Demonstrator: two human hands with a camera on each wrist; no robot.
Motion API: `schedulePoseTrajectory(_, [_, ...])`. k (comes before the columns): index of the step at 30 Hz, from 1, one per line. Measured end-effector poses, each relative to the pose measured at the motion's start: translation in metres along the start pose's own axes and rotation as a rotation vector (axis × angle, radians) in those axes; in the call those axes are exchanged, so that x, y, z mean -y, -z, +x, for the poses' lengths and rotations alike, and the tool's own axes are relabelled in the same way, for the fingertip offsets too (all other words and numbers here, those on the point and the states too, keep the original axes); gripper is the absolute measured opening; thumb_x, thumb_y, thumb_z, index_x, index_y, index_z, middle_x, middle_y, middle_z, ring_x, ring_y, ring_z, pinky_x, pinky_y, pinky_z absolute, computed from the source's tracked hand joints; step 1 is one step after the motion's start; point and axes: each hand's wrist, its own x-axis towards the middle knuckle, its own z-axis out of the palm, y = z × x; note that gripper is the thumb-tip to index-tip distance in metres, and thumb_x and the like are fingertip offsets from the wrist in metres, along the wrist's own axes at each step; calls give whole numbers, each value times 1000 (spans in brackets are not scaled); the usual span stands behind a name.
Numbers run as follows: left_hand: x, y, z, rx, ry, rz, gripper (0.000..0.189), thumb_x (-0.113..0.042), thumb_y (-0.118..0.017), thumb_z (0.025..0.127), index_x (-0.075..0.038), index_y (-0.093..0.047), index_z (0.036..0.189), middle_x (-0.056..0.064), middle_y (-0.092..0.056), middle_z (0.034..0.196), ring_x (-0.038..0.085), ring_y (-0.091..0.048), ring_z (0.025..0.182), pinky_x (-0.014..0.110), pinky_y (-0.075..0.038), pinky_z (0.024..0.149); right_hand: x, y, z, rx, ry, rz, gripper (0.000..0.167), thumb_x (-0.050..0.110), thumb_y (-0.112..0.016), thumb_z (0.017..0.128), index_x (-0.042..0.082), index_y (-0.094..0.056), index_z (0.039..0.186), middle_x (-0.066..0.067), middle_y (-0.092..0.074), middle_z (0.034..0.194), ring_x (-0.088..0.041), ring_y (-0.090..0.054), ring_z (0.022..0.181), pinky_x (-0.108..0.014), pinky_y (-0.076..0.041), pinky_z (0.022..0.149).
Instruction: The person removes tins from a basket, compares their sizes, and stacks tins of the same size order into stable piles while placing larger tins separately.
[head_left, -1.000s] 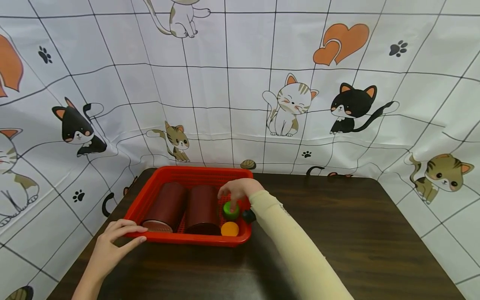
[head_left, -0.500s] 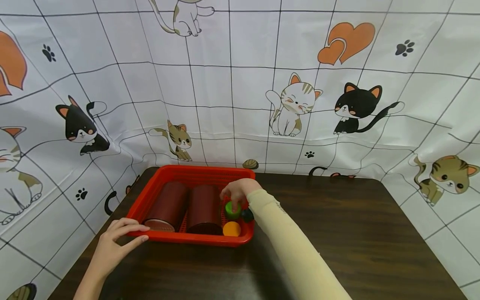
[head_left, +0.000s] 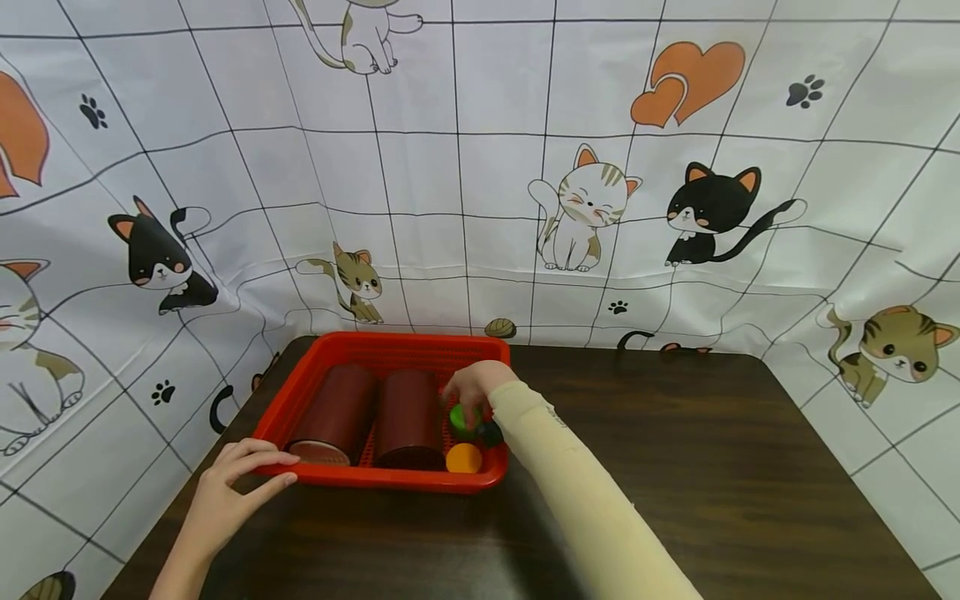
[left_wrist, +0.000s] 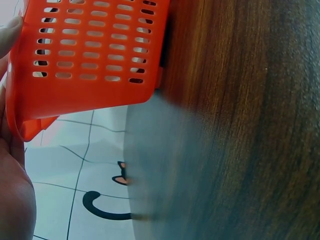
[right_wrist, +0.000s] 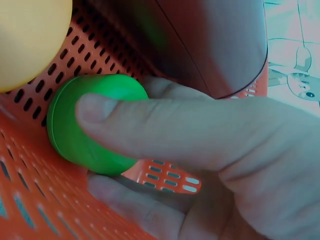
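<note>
A red plastic basket stands on the table in the head view. My left hand holds its front left corner; the left wrist view shows the thumb on one side of the rim and fingers on the other. Inside the basket, at its right end, my right hand grips a short green cylinder, thumb across it and fingers around its sides. In the head view the hand partly covers this green cylinder. A yellow-orange round piece lies just in front of it.
Two large dark-red cylinders lie side by side in the basket, left of the right hand. The basket sits at the left of a dark wooden table. A white sheet with printed cats hangs behind and at both sides.
My right hand has shifted slightly at the green cylinder, its wrist tilting a little. The left hand has kept its place on the basket rim; the head view has moved slightly.
</note>
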Motion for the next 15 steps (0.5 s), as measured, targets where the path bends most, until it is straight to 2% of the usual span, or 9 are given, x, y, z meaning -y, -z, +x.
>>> schedulePoseTrajectory(6, [3, -1, -1, 1, 14, 3, 36, 5, -86, 66, -16, -78, 94, -6, -65, 96, -1, -46, 96, 12, -33, 82, 4, -2, -8, -19, -21, -50, 60, 13, -80, 81, 31, -60, 135, -1, -57, 132, -12, -61, 73, -25, -51, 60])
schedulePoseTrajectory(11, [3, 0, 0, 4, 17, 4, 34, 5, -86, 67, -16, -78, 93, -8, -65, 96, -2, -45, 96, 12, -33, 81, 4, -2, -7, -13, -26, -67, 60, 9, -79, 81, 31, -61, 134, -1, -58, 130, -12, -59, 72, -25, -49, 59])
schedulePoseTrajectory(15, [2, 0, 0, 1, 12, 9, 35, 4, -86, 67, -16, -78, 94, -7, -65, 97, -2, -45, 96, 12, -33, 82, 3, -2, -2, -16, -50, -26, 61, 6, -79, 80, 28, -61, 135, -3, -59, 129, -13, -60, 74, -25, -51, 60])
